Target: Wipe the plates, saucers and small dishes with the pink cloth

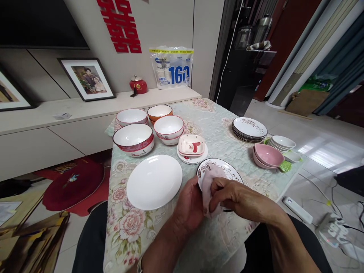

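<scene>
My left hand [188, 206] grips the left rim of a white plate [232, 173] with a dark edge and a brown floral pattern. Pressed against that plate's face is a pale pink cloth [211, 180], bunched in the closed fingers of my right hand [237, 198]. The cloth and my hands hide much of the plate's lower part. Left of my hands, a plain white plate [155, 182] lies on the tablecloth. Just beyond the patterned plate sits a small rectangular dish [192, 145] with a red print, stacked on small round plates [196, 160].
Stacked bowls [133, 137] stand at the table's back left. Toward the right are a pile of patterned plates [250, 128], pink bowls [269, 154] and small white bowls [283, 141]. A cabinet [93, 106] runs behind, holding a photo frame [88, 80], red jar [138, 85] and plastic bag [172, 68].
</scene>
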`<state>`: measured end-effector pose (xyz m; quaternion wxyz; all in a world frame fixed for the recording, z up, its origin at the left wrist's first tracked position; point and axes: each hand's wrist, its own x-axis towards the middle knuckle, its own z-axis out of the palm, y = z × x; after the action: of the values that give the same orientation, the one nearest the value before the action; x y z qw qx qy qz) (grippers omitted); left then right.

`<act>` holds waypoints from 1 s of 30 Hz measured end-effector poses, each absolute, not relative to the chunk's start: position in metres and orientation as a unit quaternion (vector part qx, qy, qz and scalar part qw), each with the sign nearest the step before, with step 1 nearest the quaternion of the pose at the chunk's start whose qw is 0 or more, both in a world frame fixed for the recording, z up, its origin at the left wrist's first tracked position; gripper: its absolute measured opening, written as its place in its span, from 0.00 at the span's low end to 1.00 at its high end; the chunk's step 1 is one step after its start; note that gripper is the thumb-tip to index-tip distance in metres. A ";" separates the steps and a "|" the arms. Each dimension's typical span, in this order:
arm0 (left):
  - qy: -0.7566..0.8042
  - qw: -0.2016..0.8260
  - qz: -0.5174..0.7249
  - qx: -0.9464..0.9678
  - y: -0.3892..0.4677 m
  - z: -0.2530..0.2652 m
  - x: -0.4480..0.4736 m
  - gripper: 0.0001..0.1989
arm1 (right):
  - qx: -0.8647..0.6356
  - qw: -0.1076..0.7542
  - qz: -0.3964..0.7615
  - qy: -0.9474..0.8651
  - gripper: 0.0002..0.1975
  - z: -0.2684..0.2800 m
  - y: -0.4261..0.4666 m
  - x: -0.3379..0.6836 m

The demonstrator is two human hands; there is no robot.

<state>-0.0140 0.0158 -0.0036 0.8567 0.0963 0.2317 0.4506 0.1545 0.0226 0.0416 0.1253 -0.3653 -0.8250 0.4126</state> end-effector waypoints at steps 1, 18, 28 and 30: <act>0.239 0.849 0.461 0.100 0.015 -0.006 -0.013 0.17 | -0.365 0.121 0.415 -0.824 0.27 0.043 0.020 0.158; 0.344 0.817 0.449 0.115 0.010 -0.009 -0.012 0.30 | -0.638 0.164 0.111 -0.744 0.21 -0.001 0.053 0.207; 0.336 0.815 0.457 0.114 0.008 -0.007 -0.011 0.34 | -0.553 0.191 0.008 -0.811 0.20 -0.011 0.049 0.142; 0.334 0.817 0.455 0.115 0.008 -0.007 -0.012 0.34 | -0.517 0.188 0.061 -0.833 0.17 -0.004 0.041 0.134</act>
<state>-0.0117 0.0076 -0.0071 0.8171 0.1154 0.3344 0.4552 0.1336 0.0412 -0.0036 0.1879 -0.5175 -0.8326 0.0610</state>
